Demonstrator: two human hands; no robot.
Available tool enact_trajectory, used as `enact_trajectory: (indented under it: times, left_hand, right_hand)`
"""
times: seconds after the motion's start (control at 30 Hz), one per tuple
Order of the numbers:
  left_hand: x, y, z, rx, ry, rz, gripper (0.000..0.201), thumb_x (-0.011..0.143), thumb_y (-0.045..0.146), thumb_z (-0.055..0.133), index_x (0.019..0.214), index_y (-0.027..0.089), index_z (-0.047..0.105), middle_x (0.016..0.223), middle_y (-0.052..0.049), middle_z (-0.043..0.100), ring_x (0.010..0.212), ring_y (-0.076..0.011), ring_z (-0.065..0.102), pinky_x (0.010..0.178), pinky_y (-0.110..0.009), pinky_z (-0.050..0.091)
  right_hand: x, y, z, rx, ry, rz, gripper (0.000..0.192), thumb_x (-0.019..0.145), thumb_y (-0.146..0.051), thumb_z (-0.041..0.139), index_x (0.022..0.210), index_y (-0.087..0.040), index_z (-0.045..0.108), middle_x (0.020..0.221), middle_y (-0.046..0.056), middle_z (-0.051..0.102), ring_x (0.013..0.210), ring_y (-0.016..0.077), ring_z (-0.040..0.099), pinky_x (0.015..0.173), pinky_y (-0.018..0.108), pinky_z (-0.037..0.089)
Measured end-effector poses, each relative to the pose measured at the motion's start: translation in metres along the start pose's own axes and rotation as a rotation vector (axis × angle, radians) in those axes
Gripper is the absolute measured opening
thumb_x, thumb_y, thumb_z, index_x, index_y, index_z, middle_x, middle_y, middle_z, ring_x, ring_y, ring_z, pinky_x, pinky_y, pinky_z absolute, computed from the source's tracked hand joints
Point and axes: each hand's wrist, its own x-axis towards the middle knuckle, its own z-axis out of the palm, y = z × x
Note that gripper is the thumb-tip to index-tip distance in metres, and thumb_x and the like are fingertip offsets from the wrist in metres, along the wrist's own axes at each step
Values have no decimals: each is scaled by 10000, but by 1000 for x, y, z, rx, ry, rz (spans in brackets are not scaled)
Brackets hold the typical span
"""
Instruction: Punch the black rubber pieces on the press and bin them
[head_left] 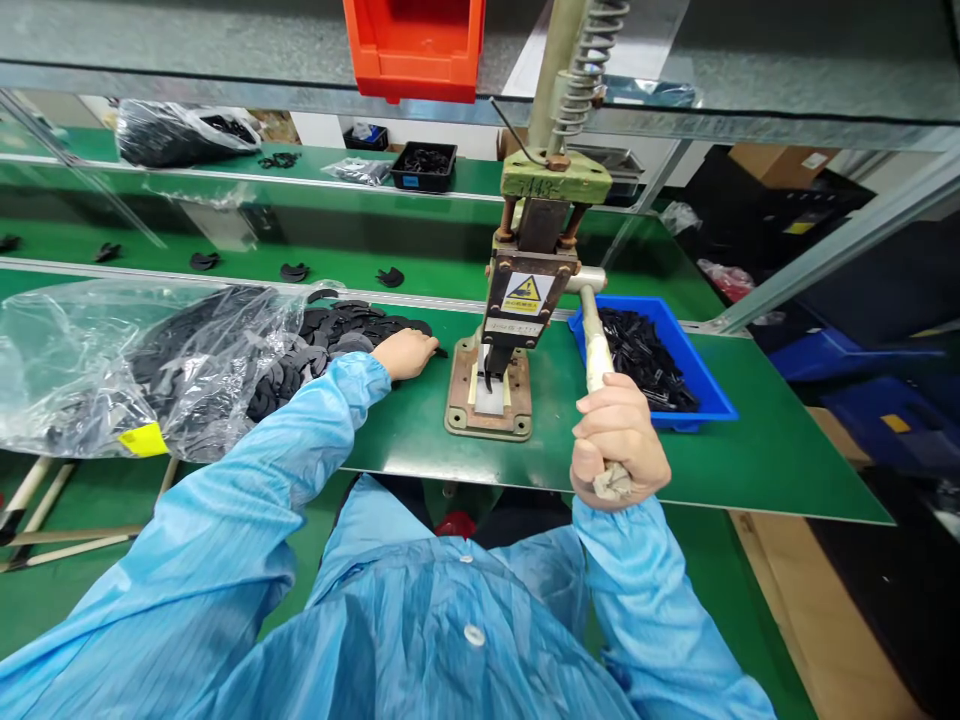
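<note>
**Press handle held, flat black parts reached for**

The long pale handle (pixel 595 340) of the small metal hand press (pixel 517 300) is gripped tight by the right hand (pixel 616 440), closed round its cloth-wrapped end. Further off, the left hand (pixel 406 352) is laid on the heap of flat black round parts (pixel 337 335), fingers bent over them; whether one is pinched cannot be told. The heap is spilled from a clear plastic bag (pixel 112 360) on the green table (pixel 750 450). One part is best lifted alone, and fingers kept away from the press. Thin black pieces are kept in the blue tray (pixel 701 385).
</note>
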Motion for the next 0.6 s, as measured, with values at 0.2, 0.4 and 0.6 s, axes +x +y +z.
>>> enact_trajectory:
  times: [0.2,0.4,0.6]
  left_hand:
    - [-9,30,-1,-747,185,-311,139,969,316,688,1030,191,682,917,-79,788,831,-220,739,783,-327,534]
    - [-15,70,4,-1326,258,-445,286,838,300,849,887,192,589,687,34,652,597,-112,606,595,-236,497]
    - [-6,86,4,-1394,149,-416,248,835,258,877,967,152,695,748,5,690,625,-114,642,596,-238,542]
  right_hand:
    - [-1,0,-1,-13,-8,11,316,928,-330,685,666,-241,532,642,-37,618,757,186,694,981,580,595]
    - [0,-1,0,-9,3,1,315,936,-319,669,665,-230,535,645,-39,610,776,166,690,996,559,586]
    - [1,-2,-1,-1,-19,9,285,929,-282,676,684,-226,543,665,-29,618,788,178,685,1015,562,576]
